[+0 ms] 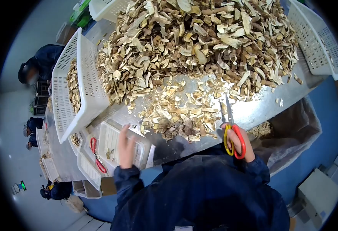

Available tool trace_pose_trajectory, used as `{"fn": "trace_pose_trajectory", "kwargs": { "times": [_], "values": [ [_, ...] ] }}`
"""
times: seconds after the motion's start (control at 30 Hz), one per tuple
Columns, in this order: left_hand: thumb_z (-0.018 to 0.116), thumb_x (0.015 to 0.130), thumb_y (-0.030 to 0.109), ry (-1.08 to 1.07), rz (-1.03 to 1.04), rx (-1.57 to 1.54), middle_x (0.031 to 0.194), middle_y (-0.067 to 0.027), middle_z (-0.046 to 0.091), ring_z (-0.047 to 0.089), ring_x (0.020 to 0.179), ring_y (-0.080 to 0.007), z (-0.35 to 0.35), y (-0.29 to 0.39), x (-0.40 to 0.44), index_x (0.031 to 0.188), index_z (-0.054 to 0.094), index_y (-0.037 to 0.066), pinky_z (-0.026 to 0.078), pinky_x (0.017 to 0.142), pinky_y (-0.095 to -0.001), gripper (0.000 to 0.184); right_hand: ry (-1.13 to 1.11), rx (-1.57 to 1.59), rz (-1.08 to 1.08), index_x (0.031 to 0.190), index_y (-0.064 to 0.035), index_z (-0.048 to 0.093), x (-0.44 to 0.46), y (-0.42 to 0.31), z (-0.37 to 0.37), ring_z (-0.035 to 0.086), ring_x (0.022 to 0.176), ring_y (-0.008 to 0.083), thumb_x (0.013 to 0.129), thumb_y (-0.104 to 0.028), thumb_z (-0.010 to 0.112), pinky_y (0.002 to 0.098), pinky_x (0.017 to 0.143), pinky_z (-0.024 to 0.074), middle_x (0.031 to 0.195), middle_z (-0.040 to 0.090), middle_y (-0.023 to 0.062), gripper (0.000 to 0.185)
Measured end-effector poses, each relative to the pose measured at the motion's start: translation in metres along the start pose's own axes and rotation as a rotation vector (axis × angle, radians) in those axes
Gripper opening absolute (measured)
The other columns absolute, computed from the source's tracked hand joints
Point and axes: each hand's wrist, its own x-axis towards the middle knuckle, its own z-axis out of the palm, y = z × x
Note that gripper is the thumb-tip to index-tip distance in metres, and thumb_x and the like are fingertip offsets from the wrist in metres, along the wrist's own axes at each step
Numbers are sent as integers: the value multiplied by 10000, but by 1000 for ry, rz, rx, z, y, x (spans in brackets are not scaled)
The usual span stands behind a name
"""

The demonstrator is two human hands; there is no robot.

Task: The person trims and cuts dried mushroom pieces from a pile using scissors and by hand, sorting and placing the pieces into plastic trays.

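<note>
My right hand (239,143) holds scissors (230,115) with one red and one yellow handle loop, blades pointing up toward a big heap of dried sliced mushrooms (199,42). My left hand (126,146) is over a small white tray (141,154) that has a few bits in it; its fingers are raised, somewhat blurred and apart, with nothing seen in them. Between the hands, a smaller spread of mushroom slices (180,115) lies on the metal table (169,154). Left of the tray is a second pair of scissors (95,154) with red handles.
A white perforated basket (88,84) with slices stands at the left, another basket (315,42) at the far right. Below the table's right edge hangs a lined bin (292,134). Several people in dark clothing (49,59) are along the left side.
</note>
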Motion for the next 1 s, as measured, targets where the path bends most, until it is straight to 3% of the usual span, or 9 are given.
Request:
{"fn": "trace_pose_trajectory", "kwargs": {
  "times": [0.13, 0.17, 0.23, 0.33, 0.5, 0.6, 0.73, 0.87, 1.0],
  "values": [
    [606, 881, 271, 194, 107, 306, 1457, -271, 314, 288, 1355, -404, 80, 9, 7, 1386, 404, 18, 200, 1119, -455, 600, 133, -772, -229, 1085, -46, 593, 4, -32, -8, 635, 600, 329, 855, -356, 676, 403, 543, 453, 628, 611, 169, 395],
    [603, 882, 279, 231, 73, 329, 1455, -279, 309, 289, 1349, -412, 88, 3, 13, 1387, 403, 19, 197, 1116, -466, 602, 184, -806, -190, 1042, -46, 596, 9, -38, -10, 617, 677, 418, 835, -388, 684, 462, 583, 469, 680, 617, 219, 409],
    [598, 884, 296, 308, 5, 384, 1450, -294, 300, 291, 1336, -428, 99, -8, 27, 1388, 402, 21, 191, 1110, -488, 607, 252, -971, -154, 998, -45, 591, 19, -42, -20, 621, 671, 412, 829, -408, 684, 466, 579, 472, 675, 619, 215, 411],
    [574, 889, 305, 369, 111, 455, 1432, -299, 323, 309, 1321, -429, 119, -5, 43, 1386, 407, 23, 209, 1102, -484, 595, 271, -1166, -77, 955, -50, 580, 24, -47, -24, 627, 667, 411, 842, -470, 636, 486, 585, 482, 670, 623, 214, 438],
    [567, 867, 295, -9, 401, 53, 1437, -248, 358, 330, 1322, -396, 145, 34, 46, 1368, 440, 22, 243, 1104, -489, 585, 126, -1207, -55, 963, -64, 598, 13, -52, -11, 625, 678, 416, 844, -491, 621, 489, 607, 482, 670, 624, 213, 444],
    [557, 871, 295, -27, 527, 63, 1439, -230, 366, 341, 1319, -384, 141, 50, 67, 1368, 442, 29, 252, 1106, -467, 575, 206, -1140, -52, 946, -54, 597, 17, -50, -19, 627, 688, 419, 837, -510, 621, 493, 619, 485, 673, 625, 217, 469],
    [567, 876, 351, -101, 502, 144, 1428, -217, 381, 341, 1324, -354, 141, 60, 109, 1367, 443, 36, 263, 1099, -450, 596, 265, -1203, -39, 903, -36, 603, 45, -51, -30, 637, 714, 415, 832, -539, 604, 488, 646, 501, 701, 640, 219, 509],
    [553, 882, 368, -283, 667, 259, 1367, -176, 467, 407, 1279, -345, 150, 75, 112, 1333, 489, 64, 296, 1083, -440, 547, 174, -1229, -82, 900, -31, 606, 58, -61, -22, 640, 715, 410, 830, -527, 606, 483, 648, 502, 709, 642, 221, 501],
    [506, 871, 285, -469, 676, -44, 1381, -158, 473, 417, 1290, -336, 134, 73, 97, 1293, 542, 80, 312, 1079, -414, 471, 128, -1212, -98, 952, -35, 604, 51, -75, -20, 636, 704, 407, 835, -474, 618, 479, 643, 499, 706, 639, 222, 455]
  ]
}}
